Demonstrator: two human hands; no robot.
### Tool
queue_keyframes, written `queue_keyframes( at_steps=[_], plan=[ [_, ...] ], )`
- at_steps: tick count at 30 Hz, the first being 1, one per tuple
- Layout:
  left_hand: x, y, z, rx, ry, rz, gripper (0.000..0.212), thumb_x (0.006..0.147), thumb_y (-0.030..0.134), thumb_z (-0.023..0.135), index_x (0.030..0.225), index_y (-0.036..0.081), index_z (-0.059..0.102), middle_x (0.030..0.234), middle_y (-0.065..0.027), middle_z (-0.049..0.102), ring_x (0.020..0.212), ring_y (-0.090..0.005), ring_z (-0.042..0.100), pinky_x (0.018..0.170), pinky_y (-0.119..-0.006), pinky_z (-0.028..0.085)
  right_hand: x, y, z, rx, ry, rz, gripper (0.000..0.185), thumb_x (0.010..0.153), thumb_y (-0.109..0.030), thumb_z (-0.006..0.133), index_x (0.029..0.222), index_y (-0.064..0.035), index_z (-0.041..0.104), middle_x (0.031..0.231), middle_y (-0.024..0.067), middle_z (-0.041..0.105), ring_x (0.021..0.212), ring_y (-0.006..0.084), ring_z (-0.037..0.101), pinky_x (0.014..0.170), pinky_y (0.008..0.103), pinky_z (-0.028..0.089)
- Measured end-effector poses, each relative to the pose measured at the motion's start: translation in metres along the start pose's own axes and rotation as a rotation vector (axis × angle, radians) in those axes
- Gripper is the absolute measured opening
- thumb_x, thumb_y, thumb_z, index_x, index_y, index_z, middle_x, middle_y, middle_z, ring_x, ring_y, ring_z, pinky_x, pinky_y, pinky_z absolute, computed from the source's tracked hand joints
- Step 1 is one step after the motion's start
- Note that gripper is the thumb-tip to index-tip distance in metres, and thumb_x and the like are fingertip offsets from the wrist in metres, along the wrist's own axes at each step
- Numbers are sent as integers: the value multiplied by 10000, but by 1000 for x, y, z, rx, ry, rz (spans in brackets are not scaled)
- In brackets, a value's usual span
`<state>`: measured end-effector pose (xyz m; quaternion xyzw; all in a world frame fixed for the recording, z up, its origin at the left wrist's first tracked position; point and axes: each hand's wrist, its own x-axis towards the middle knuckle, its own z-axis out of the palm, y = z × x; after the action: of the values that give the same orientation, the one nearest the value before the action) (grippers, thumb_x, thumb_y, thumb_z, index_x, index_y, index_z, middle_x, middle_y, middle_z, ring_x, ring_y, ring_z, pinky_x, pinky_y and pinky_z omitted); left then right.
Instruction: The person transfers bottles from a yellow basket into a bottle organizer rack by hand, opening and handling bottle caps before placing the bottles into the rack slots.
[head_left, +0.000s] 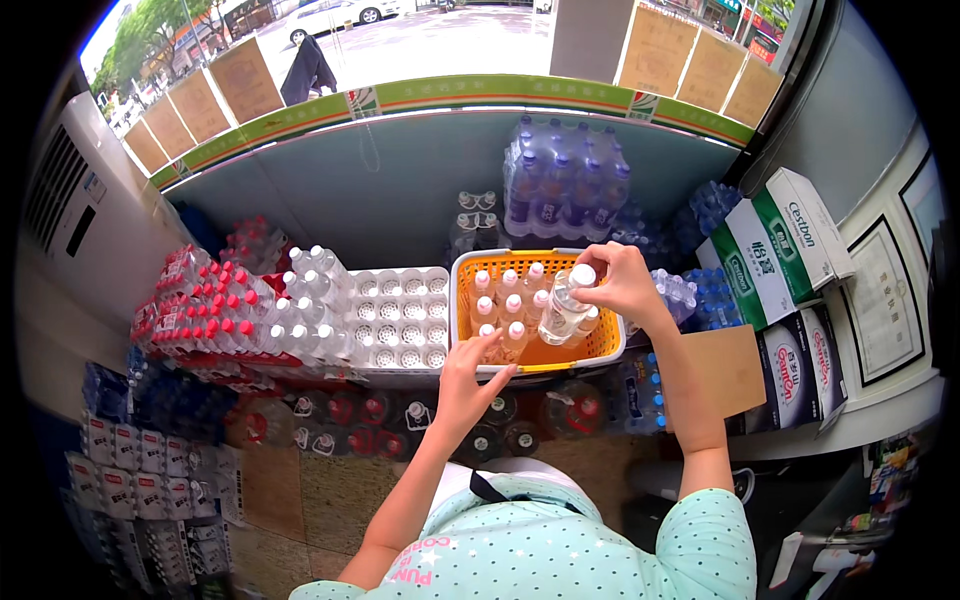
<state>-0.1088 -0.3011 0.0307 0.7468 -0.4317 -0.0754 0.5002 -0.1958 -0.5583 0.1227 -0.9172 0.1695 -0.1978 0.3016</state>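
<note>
My right hand (621, 283) grips a clear plastic bottle (562, 311) near its white cap, tilted over the right part of a yellow-and-white plastic basket (613, 346). Several upright bottles with pale pink caps (513, 304) fill the basket's left and middle. At the basket's front left edge is my left hand (474, 379), its thumb and fingers apart beside a pink-capped bottle; whether it touches the cap I cannot tell. Left of the basket stands a white bottle tray (399, 319) with rows of round empty slots. White-capped clear bottles (309, 304) stand beyond it, beside red-capped bottles (232, 300).
Behind the basket is a shrink-wrapped pack of purple-capped bottles (566, 180). Cestbon boxes (776, 244) and a flat cardboard piece (716, 371) lie to the right. Large bottles (375, 412) line the floor in front. Packed cans or bottles (139, 469) are stacked at lower left.
</note>
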Motion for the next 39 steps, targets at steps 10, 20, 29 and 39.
queue_keyframes(
  at_steps=[10,20,29,39],
  plan=[
    [22,39,-21,81,224,65,749,674,389,854,1279,40,583,1103,-115,654,1081,-299,558,1016,-474,346,28,-111,-6,200,-340,-359,338,599,-160,809,835,41,676,732,107,663,674,148,642,656,271,519],
    [2,23,-65,188,536,114,577,592,335,891,995,-9,663,897,-122,645,909,-277,556,866,-433,415,46,-168,40,174,-534,-483,333,595,-161,768,859,18,672,718,105,641,646,179,623,644,282,506],
    [-16,-22,-96,191,547,-30,678,629,448,870,1103,22,638,966,-115,656,1023,-275,574,1066,-554,294,61,-201,95,19,-468,-560,303,631,-178,775,854,2,676,702,113,669,626,217,661,623,288,518],
    [-64,-91,-117,340,430,-263,567,721,325,814,1207,79,653,1088,-94,670,1105,-270,549,1112,-626,188,115,-212,171,-56,-417,-460,338,595,-226,777,781,44,693,704,152,679,627,243,669,638,314,533]
  ],
)
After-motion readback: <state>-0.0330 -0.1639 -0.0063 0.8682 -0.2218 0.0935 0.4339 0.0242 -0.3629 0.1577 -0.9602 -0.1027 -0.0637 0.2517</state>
